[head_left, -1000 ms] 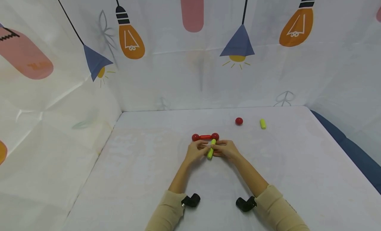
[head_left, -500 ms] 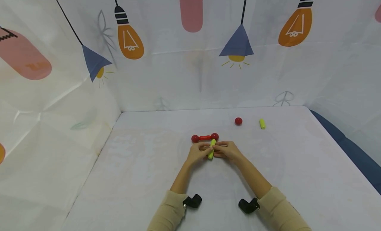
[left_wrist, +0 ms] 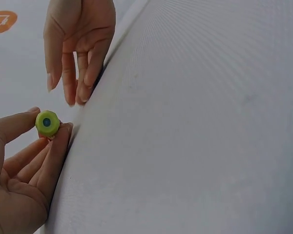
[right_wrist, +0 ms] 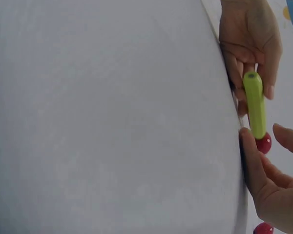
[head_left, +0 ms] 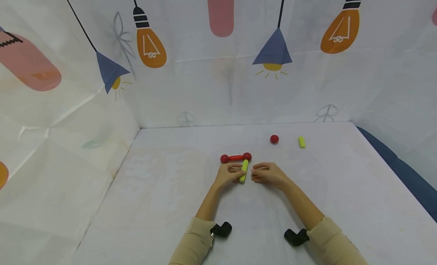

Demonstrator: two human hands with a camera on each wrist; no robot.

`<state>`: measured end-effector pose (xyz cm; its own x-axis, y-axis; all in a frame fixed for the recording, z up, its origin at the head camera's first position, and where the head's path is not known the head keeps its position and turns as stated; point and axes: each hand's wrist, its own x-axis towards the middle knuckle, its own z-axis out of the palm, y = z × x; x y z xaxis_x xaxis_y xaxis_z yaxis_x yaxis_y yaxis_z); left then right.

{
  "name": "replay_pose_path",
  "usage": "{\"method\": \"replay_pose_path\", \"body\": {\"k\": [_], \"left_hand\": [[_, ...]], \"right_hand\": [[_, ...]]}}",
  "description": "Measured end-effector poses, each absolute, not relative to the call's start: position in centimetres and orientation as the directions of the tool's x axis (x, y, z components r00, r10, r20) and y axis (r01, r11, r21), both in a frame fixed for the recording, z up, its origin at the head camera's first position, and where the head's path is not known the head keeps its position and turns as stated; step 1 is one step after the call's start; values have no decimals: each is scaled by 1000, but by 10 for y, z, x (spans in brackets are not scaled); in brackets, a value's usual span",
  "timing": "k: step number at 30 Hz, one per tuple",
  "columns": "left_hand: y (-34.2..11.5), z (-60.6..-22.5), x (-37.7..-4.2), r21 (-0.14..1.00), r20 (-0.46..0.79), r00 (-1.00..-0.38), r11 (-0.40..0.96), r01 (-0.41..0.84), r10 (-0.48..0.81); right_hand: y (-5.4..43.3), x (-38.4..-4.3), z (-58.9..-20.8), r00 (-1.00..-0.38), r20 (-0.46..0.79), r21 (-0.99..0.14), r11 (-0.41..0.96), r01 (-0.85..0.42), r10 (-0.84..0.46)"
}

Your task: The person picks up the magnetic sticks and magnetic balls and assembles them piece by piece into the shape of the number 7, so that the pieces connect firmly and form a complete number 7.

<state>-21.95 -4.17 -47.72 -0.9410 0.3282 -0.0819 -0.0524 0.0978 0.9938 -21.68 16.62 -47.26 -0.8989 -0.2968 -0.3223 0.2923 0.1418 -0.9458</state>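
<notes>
**One lime rod (head_left: pixel 244 166) in the left hand (head_left: pixel 227 174), right hand (head_left: pixel 269 174) just beside it**

The lime rod is mid-desk (head_left: pixel 170 189). Its long axis runs near 12–6 o'clock, leaning slightly toward 1; the far end reaches the right red ball (head_left: pixel 247 156), joined or merely overlapping cannot be told. The left hand pinches the rod from 9 o'clock. The right hand stands at 3 o'clock, thumb and fingertips apart. Rod faceted, dark centre in near end. A red bar (head_left: pixel 236 158) spans 3–9 o'clock from that ball to the left red ball (head_left: pixel 224 158); balls round, glossy. A loose red ball (head_left: pixel 274 139) lies between 1 and 2 o'clock, a second lime rod (head_left: pixel 302 142) at 2.
</notes>
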Motion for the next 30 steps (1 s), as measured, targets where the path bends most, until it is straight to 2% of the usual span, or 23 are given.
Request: {"method": "replay_pose_path", "body": {"k": [7, 15, 22, 30], "left_hand": [[-40, -495, -227, 992, -98, -951, 102, -71, 293], [-40, -493, -227, 993, -85, -949, 105, -55, 304], [-42, -471, -215, 993, -75, -940, 111, -41, 332], [-42, -464, -210, 992, -102, -944, 97, -76, 312]], "right_hand": [[199, -221, -468, -906, -338, -934, 211, 289, -254], [237, -226, -463, -938, -296, -945, 198, 260, -181], [263, -232, -459, -956, -293, -932, 214, 291, 23], [282, -244, -465, -945, -153, -886, 383, 261, 289]]}}
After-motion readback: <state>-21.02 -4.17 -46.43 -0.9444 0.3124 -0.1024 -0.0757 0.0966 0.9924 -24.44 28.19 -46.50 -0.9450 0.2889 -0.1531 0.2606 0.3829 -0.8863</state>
